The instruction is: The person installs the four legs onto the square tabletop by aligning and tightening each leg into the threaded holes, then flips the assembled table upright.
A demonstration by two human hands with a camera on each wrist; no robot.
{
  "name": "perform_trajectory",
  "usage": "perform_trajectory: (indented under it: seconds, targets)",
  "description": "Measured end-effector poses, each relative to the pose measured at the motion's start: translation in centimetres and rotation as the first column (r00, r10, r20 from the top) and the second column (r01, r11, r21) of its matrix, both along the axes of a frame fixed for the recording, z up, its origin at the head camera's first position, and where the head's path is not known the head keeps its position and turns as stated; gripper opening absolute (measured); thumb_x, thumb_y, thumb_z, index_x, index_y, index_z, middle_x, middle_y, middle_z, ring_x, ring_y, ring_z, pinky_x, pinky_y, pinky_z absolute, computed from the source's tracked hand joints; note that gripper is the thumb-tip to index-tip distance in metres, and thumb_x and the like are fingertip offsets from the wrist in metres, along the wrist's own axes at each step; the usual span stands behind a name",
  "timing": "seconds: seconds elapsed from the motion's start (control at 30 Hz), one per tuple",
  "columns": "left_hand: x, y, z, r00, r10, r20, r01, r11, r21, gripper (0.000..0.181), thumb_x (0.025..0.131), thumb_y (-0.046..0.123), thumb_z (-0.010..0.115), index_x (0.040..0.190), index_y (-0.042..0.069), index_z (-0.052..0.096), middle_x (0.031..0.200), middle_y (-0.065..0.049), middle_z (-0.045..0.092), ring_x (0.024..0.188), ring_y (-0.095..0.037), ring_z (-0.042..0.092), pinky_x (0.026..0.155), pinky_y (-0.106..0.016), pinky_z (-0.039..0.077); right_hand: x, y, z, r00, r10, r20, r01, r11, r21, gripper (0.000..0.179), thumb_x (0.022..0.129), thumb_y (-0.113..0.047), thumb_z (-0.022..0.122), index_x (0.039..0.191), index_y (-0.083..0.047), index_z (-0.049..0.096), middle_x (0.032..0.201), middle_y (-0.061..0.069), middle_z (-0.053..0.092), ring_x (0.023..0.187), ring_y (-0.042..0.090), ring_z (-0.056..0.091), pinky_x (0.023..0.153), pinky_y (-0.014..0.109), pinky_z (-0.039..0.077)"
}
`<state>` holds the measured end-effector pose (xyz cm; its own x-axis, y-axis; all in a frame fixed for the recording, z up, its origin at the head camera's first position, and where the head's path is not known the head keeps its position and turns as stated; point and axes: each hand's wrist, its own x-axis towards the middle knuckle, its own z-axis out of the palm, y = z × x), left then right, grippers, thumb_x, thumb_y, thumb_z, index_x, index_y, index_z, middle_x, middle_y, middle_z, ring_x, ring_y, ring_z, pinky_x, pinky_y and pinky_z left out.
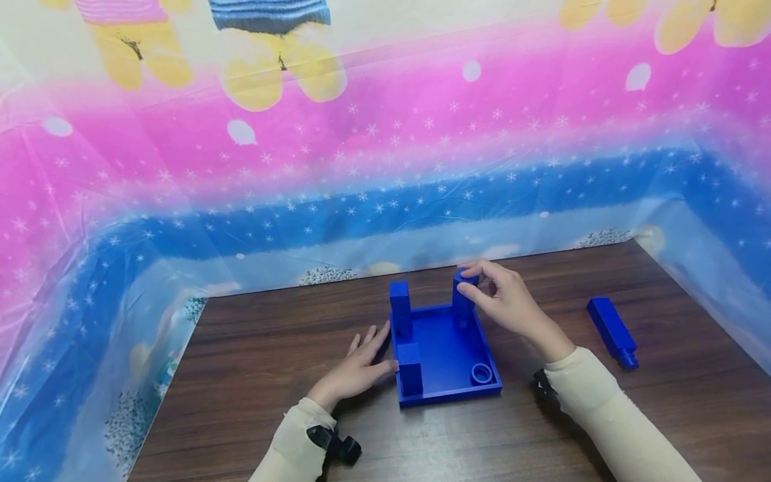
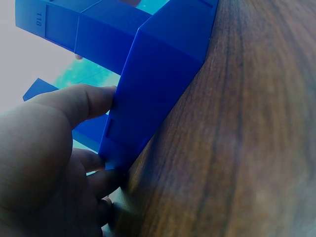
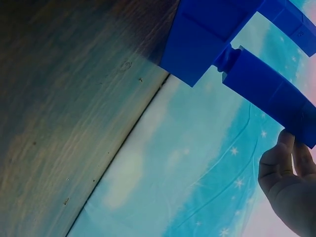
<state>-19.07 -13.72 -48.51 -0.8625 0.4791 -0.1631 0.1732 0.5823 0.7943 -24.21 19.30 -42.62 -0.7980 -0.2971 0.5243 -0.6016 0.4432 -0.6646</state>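
Note:
A shallow blue tray with raised rims lies on the table. Square blue posts stand at its back-left corner and front-left corner. My right hand pinches the top of a third blue post at the back-right corner. In the right wrist view, a narrow neck shows between this post and the tray. My left hand lies along the tray's left side with fingers spread, the thumb and fingertips touching the wall. A round ring socket occupies the front-right corner.
To the right, a loose blue post lies on the brown wooden table, its ridged narrow end toward the front. A patterned cloth hangs behind the table and along both sides.

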Motion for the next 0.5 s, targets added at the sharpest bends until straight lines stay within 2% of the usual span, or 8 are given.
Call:
perform_trajectory:
  seconds: [0.1,0.2,0.27,0.37,0.5]
  targets:
    - [0.03,0.01,0.02,1.000,-0.011,-0.014,0.011,1.000,0.010,0.085,0.105,0.045,0.060,0.170,0.013,0.018,0.175,-0.013,0.017,0.162,-0.035,-0.005,0.127,-0.062,-0.003,-0.01,0.02,0.04,0.998,0.014,0.059,-0.013,1.000,-0.017,0.016,0.100,-0.011,0.074,0.115,-0.006,0.073,0.132,0.015,0.071,0.070,0.017,0.058,0.061,0.028,0.051]
    - [-0.04,0.03,-0.09,1.000,-0.014,-0.011,0.014,1.000,0.008,0.086,0.105,0.047,0.060,0.170,0.014,0.017,0.176,-0.010,0.016,0.163,-0.032,-0.004,0.128,-0.059,-0.003,0.05,0.03,0.04,0.995,0.034,0.099,-0.031,0.999,-0.035,0.019,0.099,-0.009,0.075,0.118,-0.004,0.071,0.136,0.018,0.069,0.087,0.025,0.070,0.069,0.031,0.059]
    - [-0.08,0.04,-0.17,1.000,-0.010,-0.005,0.010,1.000,0.003,0.086,0.105,0.049,0.060,0.171,0.015,0.016,0.176,-0.009,0.015,0.162,-0.031,-0.004,0.128,-0.058,-0.003,0.10,0.06,0.02,0.992,0.047,0.116,-0.042,0.998,-0.045,0.022,0.098,-0.005,0.075,0.120,-0.003,0.070,0.138,0.019,0.067,0.102,0.033,0.072,0.072,0.033,0.062]
    - [-0.01,0.05,-0.12,1.000,-0.005,0.002,0.005,1.000,0.001,0.086,0.104,0.050,0.060,0.171,0.016,0.016,0.176,-0.009,0.014,0.162,-0.031,-0.006,0.128,-0.059,-0.003,0.18,0.05,-0.01,0.988,0.060,0.139,-0.052,0.997,-0.059,0.028,0.095,0.001,0.076,0.121,-0.003,0.069,0.139,0.021,0.066,0.111,0.043,0.070,0.058,0.031,0.060]
    - [0.15,0.03,0.06,1.000,-0.010,0.000,0.010,1.000,0.013,0.087,0.104,0.049,0.060,0.171,0.014,0.017,0.176,-0.014,0.014,0.162,-0.035,-0.007,0.127,-0.063,-0.002,0.15,0.00,-0.13,0.986,0.067,0.150,-0.059,0.997,-0.059,0.031,0.092,0.006,0.076,0.121,-0.003,0.067,0.138,0.023,0.065,0.116,0.047,0.068,0.051,0.029,0.057]
